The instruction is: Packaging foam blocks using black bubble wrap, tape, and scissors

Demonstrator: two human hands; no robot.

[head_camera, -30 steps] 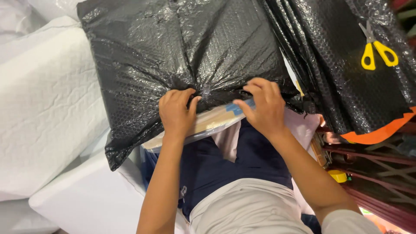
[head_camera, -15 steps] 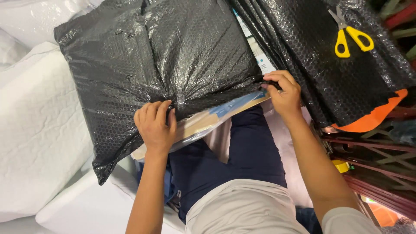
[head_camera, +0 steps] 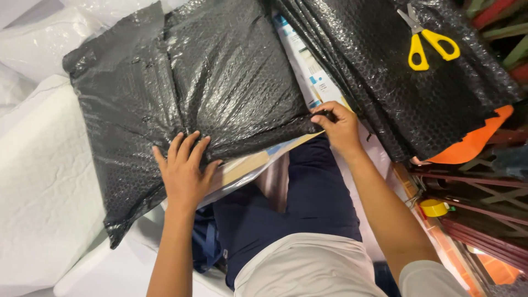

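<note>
Black bubble wrap [head_camera: 220, 82] lies over a flat package at the frame's centre. The left hand [head_camera: 184, 170], at 7 o'clock, presses open-palmed on its lower edge. The right hand [head_camera: 338, 126], at 3 o'clock, pinches the corner. Judged step: tensioning the flap; next calls for holding it taut. Surface glossy, creased. Yellow scissors [head_camera: 426, 41] rest at 1 o'clock.

White foam blocks [head_camera: 38, 187] carry the big parcel wrapped in black bubble wrap [head_camera: 181, 93]. Beside it to the right lies a stack of black bubble-wrap sheets [head_camera: 385, 77], with yellow-handled scissors [head_camera: 426, 41] resting on top.
</note>
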